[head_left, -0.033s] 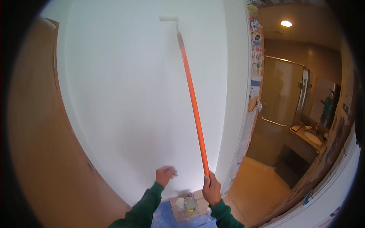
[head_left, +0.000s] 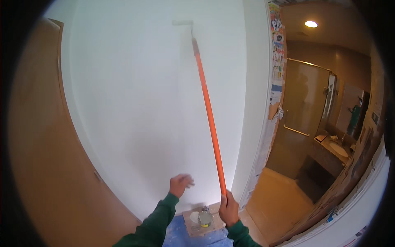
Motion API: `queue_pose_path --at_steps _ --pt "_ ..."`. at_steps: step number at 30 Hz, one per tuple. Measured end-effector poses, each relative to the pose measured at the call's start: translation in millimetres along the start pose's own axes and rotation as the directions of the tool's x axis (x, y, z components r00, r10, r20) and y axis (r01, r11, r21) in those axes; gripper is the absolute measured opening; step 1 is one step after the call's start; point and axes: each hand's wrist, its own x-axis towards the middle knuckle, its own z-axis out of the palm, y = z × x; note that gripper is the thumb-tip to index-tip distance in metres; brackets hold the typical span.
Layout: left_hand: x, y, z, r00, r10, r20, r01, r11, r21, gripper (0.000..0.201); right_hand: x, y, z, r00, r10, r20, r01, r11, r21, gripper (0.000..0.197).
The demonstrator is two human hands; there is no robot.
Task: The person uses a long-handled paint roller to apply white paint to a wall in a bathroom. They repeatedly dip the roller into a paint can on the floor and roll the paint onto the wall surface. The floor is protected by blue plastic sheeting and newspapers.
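My right hand (head_left: 229,209) is wrapped round the lower end of a long orange extension pole (head_left: 210,119). The pole leans up and slightly left to a paint roller (head_left: 182,22), whose pale sleeve lies against the upper part of the white wall (head_left: 123,90). Off to the left of the pole, my left hand (head_left: 181,185) hovers in front of the wall, holding nothing, its fingers loosely bent and somewhat blurred. Below, between my two forearms, an open container (head_left: 205,219) stands on a paint-spotted board (head_left: 191,228).
Blue sheeting (head_left: 177,232) covers floor under the board. A brown door (head_left: 37,131) borders the wall at left. At right, a door frame masked with printed paper (head_left: 276,61) opens onto a bathroom with a glass shower door (head_left: 302,103) and a sink (head_left: 338,149).
The roller has slid slightly down the wall with its pole. My left hand has shifted a little up and right, while my right hand keeps its hold.
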Motion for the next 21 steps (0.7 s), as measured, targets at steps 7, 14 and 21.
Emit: queue_pose_path --at_steps 7,14,21 --pt "6 42 91 0.995 -0.090 0.037 0.096 0.972 -0.213 0.040 -133 94 -47 0.980 0.177 0.087 -0.153 0.961 -0.232 0.031" --pt "-7 -6 127 0.945 -0.277 0.172 0.310 0.926 -0.213 0.039 -216 143 -87 0.944 0.297 0.143 -0.257 0.935 -0.246 0.033" --pt "-50 -76 144 0.874 -0.449 0.187 0.469 0.879 -0.086 0.032 -283 206 -111 0.912 0.370 0.177 -0.308 0.903 -0.299 0.034"
